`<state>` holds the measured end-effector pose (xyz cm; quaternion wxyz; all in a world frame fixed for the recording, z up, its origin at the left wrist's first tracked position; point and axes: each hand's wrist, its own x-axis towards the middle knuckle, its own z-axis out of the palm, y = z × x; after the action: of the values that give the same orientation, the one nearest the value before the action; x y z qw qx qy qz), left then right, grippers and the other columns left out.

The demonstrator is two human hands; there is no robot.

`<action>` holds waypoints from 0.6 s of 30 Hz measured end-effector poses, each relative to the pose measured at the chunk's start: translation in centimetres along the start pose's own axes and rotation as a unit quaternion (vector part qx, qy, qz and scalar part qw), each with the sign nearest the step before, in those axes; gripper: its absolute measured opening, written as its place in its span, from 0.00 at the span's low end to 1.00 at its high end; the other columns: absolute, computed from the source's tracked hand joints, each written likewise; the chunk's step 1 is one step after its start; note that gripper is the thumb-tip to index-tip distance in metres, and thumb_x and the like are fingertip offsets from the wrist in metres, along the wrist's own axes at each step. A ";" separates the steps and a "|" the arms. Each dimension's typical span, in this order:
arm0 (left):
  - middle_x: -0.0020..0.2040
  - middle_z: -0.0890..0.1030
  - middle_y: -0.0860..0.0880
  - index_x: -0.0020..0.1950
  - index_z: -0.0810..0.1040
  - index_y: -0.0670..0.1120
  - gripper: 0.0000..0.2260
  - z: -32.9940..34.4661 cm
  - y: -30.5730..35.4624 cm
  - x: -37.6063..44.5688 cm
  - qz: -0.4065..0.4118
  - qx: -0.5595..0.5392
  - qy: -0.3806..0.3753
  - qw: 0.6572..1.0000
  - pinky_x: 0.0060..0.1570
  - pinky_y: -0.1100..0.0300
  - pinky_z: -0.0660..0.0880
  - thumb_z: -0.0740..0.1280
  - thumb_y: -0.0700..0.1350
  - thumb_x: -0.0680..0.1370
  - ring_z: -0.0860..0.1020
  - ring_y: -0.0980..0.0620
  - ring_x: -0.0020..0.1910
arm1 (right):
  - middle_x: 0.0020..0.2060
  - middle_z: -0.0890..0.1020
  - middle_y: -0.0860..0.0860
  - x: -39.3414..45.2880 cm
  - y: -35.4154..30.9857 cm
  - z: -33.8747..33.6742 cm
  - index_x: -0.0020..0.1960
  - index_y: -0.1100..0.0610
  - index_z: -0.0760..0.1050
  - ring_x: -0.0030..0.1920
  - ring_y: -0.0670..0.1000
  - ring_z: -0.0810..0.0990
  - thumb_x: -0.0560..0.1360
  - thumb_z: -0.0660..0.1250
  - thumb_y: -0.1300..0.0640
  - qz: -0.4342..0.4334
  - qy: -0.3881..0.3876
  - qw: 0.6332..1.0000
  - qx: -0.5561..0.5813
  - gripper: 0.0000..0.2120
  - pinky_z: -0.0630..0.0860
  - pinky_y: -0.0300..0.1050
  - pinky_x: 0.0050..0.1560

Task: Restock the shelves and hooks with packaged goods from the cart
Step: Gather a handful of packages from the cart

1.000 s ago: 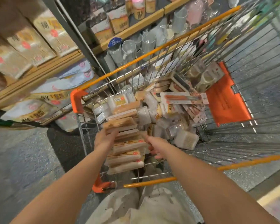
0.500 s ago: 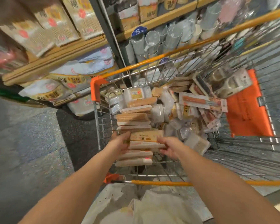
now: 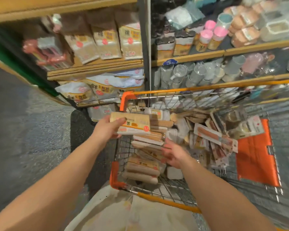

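Restocking, early stage. The left hand (image 3: 107,128) is gripping a small stack of flat packets (image 3: 132,123), raised above the cart (image 3: 187,88) corner, not yet shelved. The right hand (image 3: 173,155) is hovering with fingers spread, holding nothing, over the row of packets (image 3: 145,157) in the basket. Most stock is sitting in the cart; the shelves (image 3: 223,51) alongside are looking largely filled already.
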<state>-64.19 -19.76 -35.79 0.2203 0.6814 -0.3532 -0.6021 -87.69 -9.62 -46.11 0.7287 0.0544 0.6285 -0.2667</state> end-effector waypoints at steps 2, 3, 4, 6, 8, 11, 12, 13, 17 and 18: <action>0.48 0.85 0.47 0.54 0.78 0.48 0.07 -2.1 0.0 -0.2 0.000 -0.010 0.017 1.000 0.38 0.56 0.78 0.71 0.46 0.77 0.83 0.50 0.44 | 0.47 0.80 0.54 1.4 0.5 1.0 0.55 0.55 0.74 0.46 0.53 0.78 0.68 0.71 0.34 0.033 0.023 0.998 -0.055 0.28 0.80 0.52 0.48; 0.48 0.85 0.47 0.53 0.78 0.48 0.06 -2.9 -0.4 -0.2 -0.006 -0.016 0.021 1.000 0.39 0.56 0.78 0.70 0.46 0.77 0.83 0.49 0.45 | 0.50 0.80 0.55 2.3 0.8 1.4 0.57 0.54 0.73 0.48 0.54 0.80 0.67 0.71 0.33 0.048 0.041 0.996 -0.065 0.30 0.80 0.52 0.50; 0.48 0.85 0.47 0.53 0.77 0.49 0.06 -3.5 -0.8 -0.4 -0.013 -0.018 0.024 0.999 0.40 0.56 0.78 0.70 0.47 0.77 0.83 0.49 0.45 | 0.55 0.79 0.55 3.2 1.2 1.8 0.62 0.55 0.73 0.52 0.56 0.80 0.68 0.71 0.33 0.054 0.059 0.994 -0.068 0.33 0.80 0.53 0.54; 0.48 0.85 0.48 0.54 0.77 0.49 0.06 -4.3 -1.9 -0.7 -0.031 -0.026 0.026 0.999 0.39 0.57 0.77 0.69 0.47 0.78 0.83 0.51 0.44 | 0.63 0.76 0.56 4.9 1.7 2.6 0.68 0.55 0.70 0.57 0.58 0.78 0.66 0.72 0.32 0.056 0.085 0.992 -0.075 0.39 0.78 0.55 0.59; 0.47 0.85 0.49 0.55 0.77 0.48 0.07 -4.8 -3.0 -0.9 -0.052 -0.037 0.031 0.998 0.38 0.59 0.77 0.69 0.47 0.78 0.83 0.53 0.43 | 0.65 0.74 0.56 6.2 2.0 3.3 0.70 0.54 0.68 0.61 0.60 0.77 0.65 0.74 0.33 0.053 0.095 0.991 -0.078 0.41 0.78 0.58 0.60; 0.45 0.85 0.49 0.55 0.77 0.47 0.06 -5.1 -4.3 -1.0 -0.076 -0.072 0.026 0.994 0.34 0.61 0.78 0.68 0.45 0.79 0.83 0.54 0.39 | 0.54 0.78 0.57 6.3 2.4 4.0 0.66 0.56 0.71 0.52 0.59 0.79 0.73 0.73 0.45 0.039 0.118 0.992 -0.027 0.26 0.81 0.55 0.47; 0.43 0.85 0.49 0.55 0.77 0.47 0.06 -5.2 -4.5 -1.0 -0.080 -0.086 0.020 0.993 0.34 0.62 0.78 0.68 0.44 0.79 0.82 0.54 0.38 | 0.51 0.78 0.56 6.2 2.5 4.0 0.65 0.56 0.72 0.47 0.58 0.79 0.75 0.72 0.49 0.032 0.120 0.992 -0.009 0.23 0.80 0.52 0.41; 0.42 0.85 0.50 0.55 0.76 0.46 0.06 -5.2 -4.7 -1.0 -0.081 -0.096 0.015 0.992 0.34 0.62 0.77 0.67 0.43 0.79 0.82 0.54 0.38 | 0.51 0.78 0.57 6.2 2.6 4.0 0.66 0.56 0.72 0.44 0.57 0.78 0.76 0.71 0.53 0.028 0.119 0.992 0.015 0.20 0.79 0.51 0.38; 0.42 0.85 0.48 0.56 0.76 0.45 0.07 -5.5 -5.1 -0.9 -0.080 -0.117 0.003 0.990 0.32 0.62 0.75 0.68 0.43 0.79 0.81 0.52 0.38 | 0.52 0.77 0.57 5.7 4.0 3.9 0.69 0.51 0.69 0.43 0.56 0.78 0.78 0.65 0.65 0.041 0.141 0.986 0.075 0.21 0.79 0.52 0.50; 0.43 0.85 0.47 0.58 0.75 0.43 0.09 -5.6 -5.2 -0.9 -0.081 -0.124 0.002 0.989 0.30 0.62 0.75 0.68 0.43 0.79 0.81 0.52 0.38 | 0.52 0.77 0.57 5.4 4.3 3.7 0.69 0.51 0.68 0.44 0.57 0.78 0.78 0.64 0.66 0.042 0.150 0.984 0.087 0.22 0.79 0.53 0.51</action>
<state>-57.61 -16.40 -37.97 0.2546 0.6761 -0.2193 -0.6558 -82.06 -9.26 -51.56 0.6290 0.1834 0.7025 -0.2779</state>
